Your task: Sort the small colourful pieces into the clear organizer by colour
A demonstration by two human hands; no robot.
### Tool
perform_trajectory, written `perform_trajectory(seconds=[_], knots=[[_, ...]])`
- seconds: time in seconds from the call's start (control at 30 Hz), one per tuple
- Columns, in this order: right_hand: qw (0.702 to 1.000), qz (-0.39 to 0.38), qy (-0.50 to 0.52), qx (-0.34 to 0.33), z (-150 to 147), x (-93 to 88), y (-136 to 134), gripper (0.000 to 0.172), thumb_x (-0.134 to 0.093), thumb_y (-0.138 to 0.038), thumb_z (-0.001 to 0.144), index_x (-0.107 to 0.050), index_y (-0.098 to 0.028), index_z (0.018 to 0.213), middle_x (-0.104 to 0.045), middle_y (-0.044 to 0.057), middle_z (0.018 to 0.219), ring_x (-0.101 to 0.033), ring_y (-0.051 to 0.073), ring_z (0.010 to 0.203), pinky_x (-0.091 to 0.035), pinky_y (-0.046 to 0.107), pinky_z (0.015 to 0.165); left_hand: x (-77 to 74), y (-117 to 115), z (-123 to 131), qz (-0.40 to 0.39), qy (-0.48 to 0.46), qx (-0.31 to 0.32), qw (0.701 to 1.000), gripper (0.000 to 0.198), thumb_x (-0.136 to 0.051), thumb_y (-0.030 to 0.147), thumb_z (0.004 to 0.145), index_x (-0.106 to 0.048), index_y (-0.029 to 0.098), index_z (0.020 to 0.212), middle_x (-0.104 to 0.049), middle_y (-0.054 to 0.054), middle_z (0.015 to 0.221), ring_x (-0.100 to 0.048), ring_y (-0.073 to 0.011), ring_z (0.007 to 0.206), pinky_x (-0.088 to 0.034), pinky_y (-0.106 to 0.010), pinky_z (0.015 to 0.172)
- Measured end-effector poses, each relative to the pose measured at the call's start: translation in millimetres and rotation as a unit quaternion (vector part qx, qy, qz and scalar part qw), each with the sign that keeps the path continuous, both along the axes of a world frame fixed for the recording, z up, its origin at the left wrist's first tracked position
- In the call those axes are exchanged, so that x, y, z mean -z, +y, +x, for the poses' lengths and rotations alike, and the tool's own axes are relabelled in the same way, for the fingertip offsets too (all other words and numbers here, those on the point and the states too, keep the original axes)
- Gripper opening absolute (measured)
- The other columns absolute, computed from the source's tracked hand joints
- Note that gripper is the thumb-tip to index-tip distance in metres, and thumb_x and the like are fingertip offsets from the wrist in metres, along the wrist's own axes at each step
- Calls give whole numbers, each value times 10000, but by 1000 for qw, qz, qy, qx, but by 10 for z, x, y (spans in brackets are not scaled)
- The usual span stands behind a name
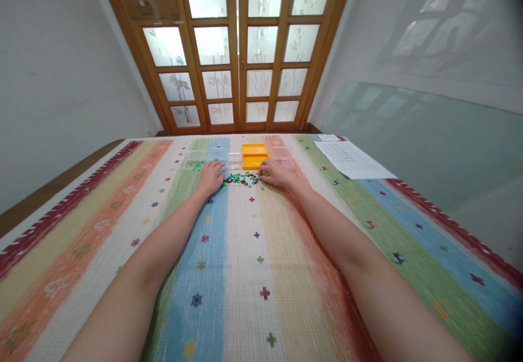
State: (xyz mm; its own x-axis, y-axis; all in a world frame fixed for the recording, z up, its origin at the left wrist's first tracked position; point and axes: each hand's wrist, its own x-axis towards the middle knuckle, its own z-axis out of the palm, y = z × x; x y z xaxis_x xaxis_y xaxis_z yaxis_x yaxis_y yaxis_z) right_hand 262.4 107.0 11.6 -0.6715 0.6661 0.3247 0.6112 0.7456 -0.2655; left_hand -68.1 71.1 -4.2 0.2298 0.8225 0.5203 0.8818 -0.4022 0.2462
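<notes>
Heap of tiny coloured pieces (241, 179) on the striped counter (253, 275), between left hand (210, 176) and right hand (278, 174). Can't tell either grip, too small. A careless nudge could scatter pieces into that busy pattern.

Two grips rest on the surface: one left grip (211, 177) and one right grip (276, 174). Between them lies one heap of small coloured pieces (242, 179), too many and too small to count. Behind it stands one orange tray (254, 155). Clear trays flank it, at least three: one with green bits (195, 161), one beside the orange tray (234, 158), and one on the right (283, 154); their edges are too faint for a sure count. One striped cloth (245, 275) covers the surface, and one large paper sheet (351, 160) lies on it.
</notes>
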Motion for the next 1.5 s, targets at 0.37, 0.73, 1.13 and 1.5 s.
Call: perform_trajectory(seconds=[0.37, 0.73, 1.13, 1.5], knots=[[930, 22, 275, 242, 419, 34, 175, 182, -581, -294, 872, -720, -195, 933, -747, 57, 872, -627, 206, 769, -476, 320, 747, -22, -6, 16, 9, -11, 21, 1000, 382, -545, 206, 953, -737, 216, 1283, -713, -88, 1354, -557, -296, 1357, -404, -507, 1227], [915, 24, 269, 300, 635, 307, 361, 238, -591, -311, 874, -780, -194, 960, -791, 97, 985, -690, 248, 898, -516, 364, 854, -41, -25, 35, 12, -14, 27, 999, 363, -534, 205, 964, -751, 215, 1254, -724, -78, 1330, -558, -290, 1351, -415, -488, 1224], [914, 1, 273, 300, 506, 231, 283, 261, -580, -328, 882, -767, -189, 998, -792, 86, 943, -690, 244, 841, -525, 357, 806, -66, -45, 44, -7, -22, 31, 999, 367, -534, 204, 958, -755, 224, 1249, -721, -84, 1331, -548, -300, 1359, -409, -517, 1225], [912, 16, 278, 300, 483, 197, 216, 338, -516, -296, 922, -790, -196, 1093, -802, 78, 1024, -691, 248, 879, -517, 348, 830, -69, -47, 47, -6, -19, 37, 999, 357, -534, 186, 956, -756, 214, 1234, -718, -84, 1329, -546, -288, 1349, -409, -507, 1223]])
